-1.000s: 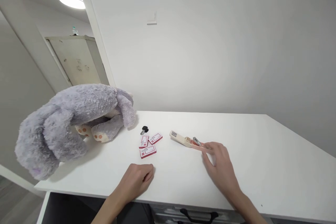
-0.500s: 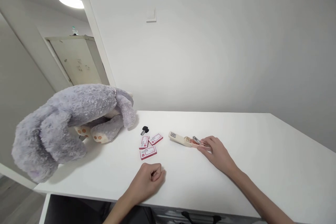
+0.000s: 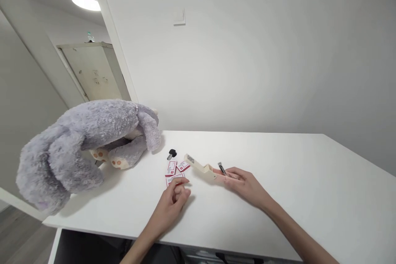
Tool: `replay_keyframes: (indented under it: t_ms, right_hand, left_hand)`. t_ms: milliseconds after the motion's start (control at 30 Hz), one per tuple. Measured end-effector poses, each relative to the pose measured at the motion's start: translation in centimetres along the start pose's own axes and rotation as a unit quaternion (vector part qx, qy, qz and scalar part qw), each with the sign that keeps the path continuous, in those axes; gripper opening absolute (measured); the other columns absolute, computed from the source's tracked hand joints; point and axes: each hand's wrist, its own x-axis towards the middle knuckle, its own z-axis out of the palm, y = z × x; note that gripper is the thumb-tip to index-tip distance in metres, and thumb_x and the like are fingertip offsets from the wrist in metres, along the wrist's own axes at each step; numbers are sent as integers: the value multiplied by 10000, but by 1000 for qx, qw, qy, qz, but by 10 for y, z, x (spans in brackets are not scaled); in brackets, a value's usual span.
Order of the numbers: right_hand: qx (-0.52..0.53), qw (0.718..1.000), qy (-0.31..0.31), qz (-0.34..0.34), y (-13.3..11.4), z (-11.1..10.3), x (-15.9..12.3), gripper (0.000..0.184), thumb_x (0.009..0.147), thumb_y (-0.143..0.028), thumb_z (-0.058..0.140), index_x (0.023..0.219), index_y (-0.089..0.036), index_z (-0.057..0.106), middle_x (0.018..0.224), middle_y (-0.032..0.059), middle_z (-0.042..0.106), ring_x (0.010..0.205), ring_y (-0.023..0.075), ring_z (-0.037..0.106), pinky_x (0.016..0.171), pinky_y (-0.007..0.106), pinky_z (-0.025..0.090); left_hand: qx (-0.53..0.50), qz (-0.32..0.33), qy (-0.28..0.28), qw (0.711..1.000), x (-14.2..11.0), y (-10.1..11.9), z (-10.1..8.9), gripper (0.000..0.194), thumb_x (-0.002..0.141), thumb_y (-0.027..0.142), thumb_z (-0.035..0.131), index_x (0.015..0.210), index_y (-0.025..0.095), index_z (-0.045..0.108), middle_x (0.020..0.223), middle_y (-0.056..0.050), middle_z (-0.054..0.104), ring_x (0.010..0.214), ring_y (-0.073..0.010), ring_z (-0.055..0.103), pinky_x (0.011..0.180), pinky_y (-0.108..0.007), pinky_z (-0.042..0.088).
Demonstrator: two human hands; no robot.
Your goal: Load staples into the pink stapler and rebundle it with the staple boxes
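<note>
My right hand (image 3: 246, 186) grips the pink body of a stapler (image 3: 201, 167), its cream top swung wide back to the left. A dark metal piece (image 3: 221, 168) sticks up from the pink part, just ahead of my fingers. To the left, my left hand (image 3: 173, 203) holds nothing, its index finger stretched out and the other fingers loosely curled. That index finger overlaps the nearest of three small red-and-white boxes (image 3: 171, 168); whether it touches the box I cannot tell. Beyond the boxes lies a small black and metal staple remover (image 3: 172, 154).
A large grey-lilac plush toy (image 3: 102, 126) slumps over the left side of the white table (image 3: 293, 185). Behind the table rises a white wall with a switch (image 3: 179, 17). Below the front edge are dark items, partly hidden.
My right hand has lifted and tilted the stapler, bringing it left toward my left hand. My left hand has moved forward to the boxes, its fist loosening and index finger extending.
</note>
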Motion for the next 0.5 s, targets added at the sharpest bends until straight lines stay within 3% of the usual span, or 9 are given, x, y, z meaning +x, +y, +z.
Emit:
replay_keyframes:
  t_ms: [100, 233, 367, 500]
  right_hand:
    - [3, 999, -32, -32, -5, 16, -1, 333, 844, -484, 696, 1032, -213, 743, 948, 27, 740, 839, 224, 648, 726, 292, 482]
    - [9, 996, -46, -75, -11, 31, -5, 285, 823, -409, 731, 1038, -222, 748, 980, 43, 756, 881, 242, 679, 776, 318, 519]
    - [96, 994, -37, -36, -11, 35, -8, 390, 770, -417, 804, 1092, -238, 679, 933, 24, 743, 784, 209, 680, 676, 289, 517]
    - [165, 985, -43, -17, -3, 32, -6, 414, 759, -483, 826, 1024, -198, 686, 882, 32, 732, 711, 173, 630, 613, 265, 469]
  left_hand:
    - [-18, -11, 30, 999, -3, 1, 0, 615, 933, 714, 504, 1230, 176, 519, 629, 86, 417, 521, -103, 348, 502, -229, 289]
    - [-27, -35, 55, 998, -5, 3, 1, 597, 899, 759, 513, 982, 172, 577, 588, 73, 438, 488, -97, 349, 481, -233, 290]
    - [2, -50, 43, 998, -7, 6, 0, 558, 939, 702, 485, 748, 183, 558, 464, 58, 422, 459, -109, 391, 515, -246, 328]
    - [-1, -36, 13, 999, -8, 4, -1, 530, 940, 669, 492, 746, 183, 579, 428, 62, 430, 430, -109, 388, 520, -245, 349]
